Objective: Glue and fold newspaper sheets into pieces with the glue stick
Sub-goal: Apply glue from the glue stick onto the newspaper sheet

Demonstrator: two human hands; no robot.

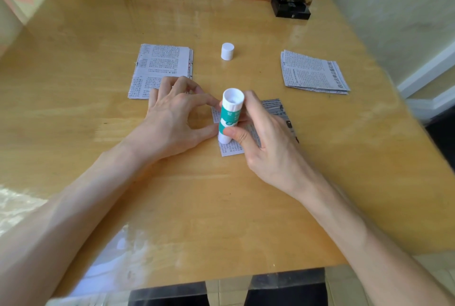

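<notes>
Glossy wooden tabletop (172, 194), gluing step in hand.

At centre lies a small printed newspaper sheet (231, 151). On it a green-and-white glue stick (229, 118) stands nearly upright, its long axis tipped slightly toward the viewer and its lower end on the sheet's left part. The right hand (266, 148) wraps thumb and fingers round the barrel from the right. The left hand (172, 118), fingers loosely spread and gripping nothing, sits just left of the stick at the sheet's edge, so it is likely the nearer hand for steadying the paper. A white cylindrical cap (227, 51) stands beyond, between the left newspaper stack (162, 64) and the right newspaper stack (312, 74).
</notes>
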